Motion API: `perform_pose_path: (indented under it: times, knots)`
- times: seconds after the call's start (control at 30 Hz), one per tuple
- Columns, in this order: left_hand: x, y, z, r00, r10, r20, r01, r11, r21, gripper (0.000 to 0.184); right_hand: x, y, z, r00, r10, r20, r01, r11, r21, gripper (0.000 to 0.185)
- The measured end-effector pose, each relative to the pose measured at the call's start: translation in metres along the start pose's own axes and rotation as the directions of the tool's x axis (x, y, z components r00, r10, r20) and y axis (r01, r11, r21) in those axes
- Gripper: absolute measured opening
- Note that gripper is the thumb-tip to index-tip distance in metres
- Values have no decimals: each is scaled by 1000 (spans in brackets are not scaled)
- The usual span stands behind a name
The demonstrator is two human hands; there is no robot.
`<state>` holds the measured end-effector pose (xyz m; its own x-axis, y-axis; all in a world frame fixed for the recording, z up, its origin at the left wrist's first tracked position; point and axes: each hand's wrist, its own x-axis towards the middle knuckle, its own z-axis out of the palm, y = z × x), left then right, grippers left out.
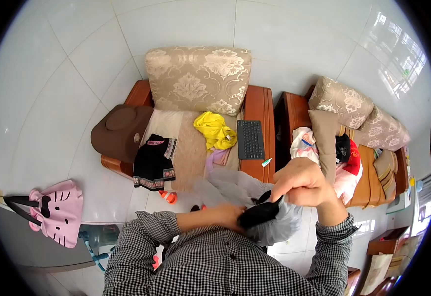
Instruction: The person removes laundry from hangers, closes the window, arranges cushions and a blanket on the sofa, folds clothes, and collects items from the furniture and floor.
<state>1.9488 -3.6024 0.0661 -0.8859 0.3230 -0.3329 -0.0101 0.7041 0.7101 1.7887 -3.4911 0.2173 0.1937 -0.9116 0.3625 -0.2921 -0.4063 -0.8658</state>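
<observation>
In front of my chest hangs a grey sheer garment [284,224] with a black band [260,213], looking like a tulle skirt; its left part is smeared by motion. My right hand [300,183] is raised, with thumb and fingers closed on the edge of the black band. Lower and to the left, my left hand [229,217] is at the band's other side. Blur and the cloth hide its fingers, so its grip does not show.
Ahead stands a wooden armchair with a patterned cushion [195,79]. On it lie a black embroidered garment [153,160], yellow cloth [214,130], a brown hat-like item [121,130] and a keyboard [251,139]. A pink bag [60,212] hangs left; a sofa [368,185] with clothes is right.
</observation>
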Motion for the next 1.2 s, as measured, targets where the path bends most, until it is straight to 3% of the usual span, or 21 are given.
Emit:
perform_pose_path:
  times: [0.07, 0.1, 0.13, 0.17, 0.2, 0.27, 0.37, 0.4, 0.5, 0.53, 0.63, 0.67, 0.7, 0.77, 0.8, 0.83, 0.87, 1.0, 1.03, 1.1, 1.2]
  knots:
    - [21, -60, 21, 930, -219, -296, 269, 953, 141, 27, -6, 0, 2, 998, 59, -13, -60, 975, -212, 15]
    - [15, -73, -2, 936, -280, -214, 335, 895, 294, 17, -11, -1, 2, 995, 95, -25, -97, 943, -318, 14]
    - [7, -111, -2, 884, -197, -424, 365, 857, 363, 20, -21, 2, 2, 966, 227, -121, -257, 842, -475, 12]
    - [-16, -87, -37, 815, -282, -506, 478, 820, 314, 27, -30, 6, -2, 957, 233, -175, -291, 765, -574, 16]
    - [-30, -110, -45, 776, -136, -616, 461, 789, 406, 33, -39, 12, -7, 946, 244, -212, -318, 591, -741, 21]
    - [-57, -109, -71, 655, -22, -755, 425, 837, 345, 30, -59, 37, -18, 942, 194, -274, -318, 252, -914, 37]
    - [-72, -75, -102, 560, 104, -822, 345, 872, 346, 24, -63, 74, -23, 875, 206, -438, -464, 96, -881, 38]
    - [-70, -64, -109, 491, 130, -862, 303, 902, 308, 20, -56, 80, -23, 836, 181, -517, -541, 122, -832, 33]
    - [-59, -44, -124, 342, -105, -934, 354, 935, 25, 18, -30, 75, -28, 793, 29, -609, -599, 222, -769, 25]
    - [-54, -33, -129, 305, -249, -919, 286, 945, -161, 17, -19, 71, -29, 748, 73, -660, -644, 323, -694, 23]
    - [-33, -10, -124, 352, -323, -879, 51, 944, -326, 20, 5, 84, -28, 623, 212, -753, -671, 641, -374, 27]
    - [-26, 3, -121, 330, -150, -932, -3, 987, -159, 19, 12, 96, -24, 618, 336, -711, -577, 808, -120, 31]
    - [-23, 15, -119, 299, 27, -954, -51, 999, 12, 18, 21, 102, -13, 662, 242, -709, -405, 912, -67, 31]
    - [-25, 14, -118, 374, 323, -869, 46, 930, 365, 13, 29, 93, -6, 705, 244, -666, -474, 861, -186, 29]
    - [-31, 12, -119, 413, 435, -800, 108, 849, 517, 13, 32, 64, -6, 738, 229, -634, -569, 717, -403, 26]
    - [-40, 8, -120, 459, 529, -714, 162, 740, 652, 13, 26, 62, -11, 825, 36, -565, -496, 526, -691, 20]
    - [-52, -9, -118, 572, 555, -604, 224, 602, 766, 13, 17, 63, -17, 865, -49, -499, -435, 420, -796, 21]
    - [-80, -61, -88, 862, 468, -197, -109, 550, 828, 10, -13, 75, -29, 968, -163, -189, -192, -3, -981, 34]
    - [-83, -57, -75, 881, 472, -37, -242, 517, 821, 10, -17, 76, -30, 983, -147, -115, -127, -82, -988, 36]
    - [-79, -62, -39, 906, 419, 52, -334, 637, 695, 7, -17, 78, -28, 980, -186, 72, 52, -114, -992, 34]
    - [-71, -87, -31, 1000, -12, -29, 29, 677, 735, 9, -13, 70, -8, 937, -216, 275, 255, -117, -960, 33]
